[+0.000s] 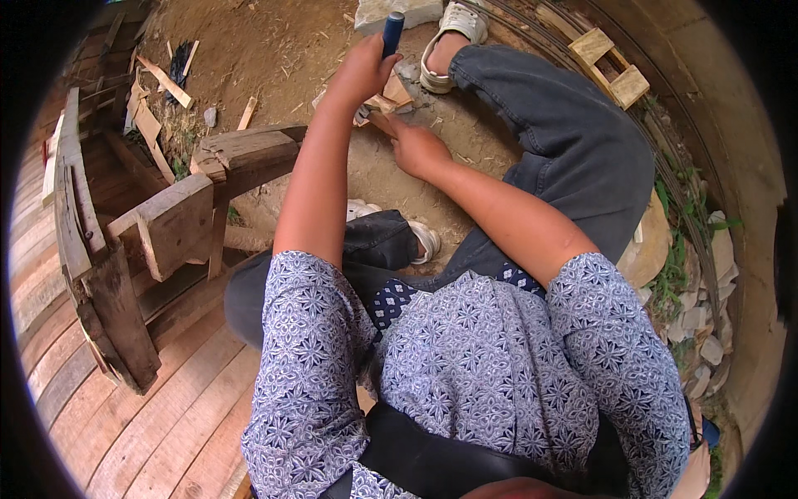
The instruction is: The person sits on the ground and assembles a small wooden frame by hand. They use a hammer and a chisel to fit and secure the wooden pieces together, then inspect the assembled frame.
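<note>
My left hand (pixel 363 70) is closed around a tool with a blue handle (pixel 392 35), whose rounded end sticks up past my thumb. The rest of the tool is mostly hidden, so its kind does not show. Closer to me, my right hand (pixel 418 150) has its fingers bent around the end of a small piece of wood (pixel 382 124). That piece reaches toward the ground below my left hand. Pale wood scraps (pixel 398 91) lie just beyond it, between my feet.
A heavy wooden frame (pixel 170 220) stands at my left, over a plank floor (pixel 191 416). Offcuts (pixel 164 81) lie on the dirt beyond. At the far edge is a pale block (pixel 397 12). A small wooden frame (pixel 609 68) and rubble (pixel 698 320) lie along the right wall.
</note>
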`<state>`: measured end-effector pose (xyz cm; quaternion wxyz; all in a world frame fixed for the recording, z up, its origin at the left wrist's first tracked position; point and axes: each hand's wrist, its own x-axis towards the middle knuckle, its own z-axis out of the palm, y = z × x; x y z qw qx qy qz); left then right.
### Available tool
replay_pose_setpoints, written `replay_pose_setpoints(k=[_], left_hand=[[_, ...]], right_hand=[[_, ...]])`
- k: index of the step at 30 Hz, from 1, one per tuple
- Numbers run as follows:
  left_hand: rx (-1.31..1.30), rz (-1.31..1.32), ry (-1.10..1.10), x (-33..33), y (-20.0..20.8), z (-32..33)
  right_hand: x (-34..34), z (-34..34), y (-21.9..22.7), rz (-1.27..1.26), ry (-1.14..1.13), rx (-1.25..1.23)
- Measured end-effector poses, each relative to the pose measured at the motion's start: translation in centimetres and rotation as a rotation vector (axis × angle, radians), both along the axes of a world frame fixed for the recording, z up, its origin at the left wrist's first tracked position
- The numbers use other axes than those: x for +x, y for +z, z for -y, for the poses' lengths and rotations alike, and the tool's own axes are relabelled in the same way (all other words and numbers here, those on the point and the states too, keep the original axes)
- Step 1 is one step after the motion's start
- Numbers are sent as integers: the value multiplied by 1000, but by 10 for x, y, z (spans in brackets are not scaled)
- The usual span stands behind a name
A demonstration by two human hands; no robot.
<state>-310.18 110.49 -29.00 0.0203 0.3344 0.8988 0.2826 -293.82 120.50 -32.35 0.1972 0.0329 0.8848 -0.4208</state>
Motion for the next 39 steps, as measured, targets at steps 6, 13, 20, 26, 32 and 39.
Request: replay_pose_setpoints(k=[6, 13, 20, 26, 32, 39], left_hand=[[35, -22, -48, -7, -11, 0], [70, 22, -25, -6, -6, -2], [80, -14, -38, -8, -6, -1], [106, 27, -36, -6, -6, -1], [51, 36, 21, 2, -2, 3], [97, 40, 10, 4, -4, 6]], right_hand=[[1, 0, 2, 20, 11, 16], [1, 1, -3, -10, 18, 23], [0, -1, 1, 2, 38, 14], [1, -1, 2, -1, 36, 28], [-1, 1, 2, 46, 16, 22], [2, -30, 13, -85, 85, -119]])
